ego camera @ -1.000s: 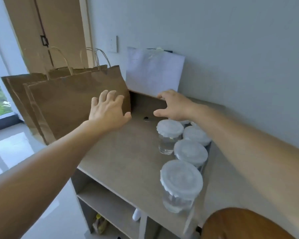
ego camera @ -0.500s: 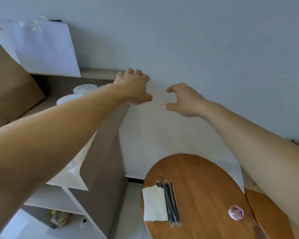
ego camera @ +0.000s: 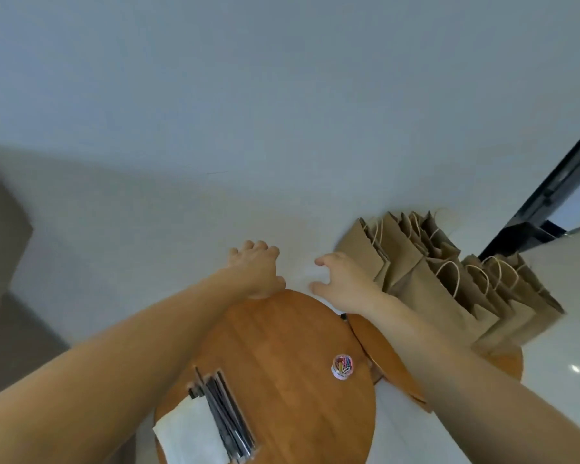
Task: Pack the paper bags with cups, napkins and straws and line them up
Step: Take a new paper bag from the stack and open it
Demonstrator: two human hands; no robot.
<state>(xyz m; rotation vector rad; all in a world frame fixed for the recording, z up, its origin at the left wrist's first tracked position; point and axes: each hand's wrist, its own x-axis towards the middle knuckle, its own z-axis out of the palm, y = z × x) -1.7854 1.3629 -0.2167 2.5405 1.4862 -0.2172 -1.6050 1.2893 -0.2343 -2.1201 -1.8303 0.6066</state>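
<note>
A person is holding both arms out over the far rim of a round wooden desk (ego camera: 282,346), the left hand (ego camera: 255,269) hovering at the rim with its fingers loosely curled and nothing in it, and the right hand (ego camera: 344,283) hanging just beside it, fingers and thumb apart and likewise empty. The paper bags (ego camera: 416,272) are standing folded flat in a leaning row against the pale wall (ego camera: 282,112), just to the right of the right hand and seemingly on a lower second desk (ego camera: 385,353); whether hand and nearest bag are touching cannot be told. White napkins (ego camera: 188,437) and a bundle of dark straws (ego camera: 226,413) are lying side by side at the near edge of the desk, with a small tub of paper clips (ego camera: 342,365) sitting apart from them; no cups are showing. The step in hand looks to be fetching a fresh bag, so the next move is probably calling for the right hand to take one bag by its edge or handle without tipping the row. A glossy pale floor (ego camera: 566,390), a dark door frame (ego camera: 549,199) and a grey cabinet (ego camera: 0,249) are framing the scene.
</note>
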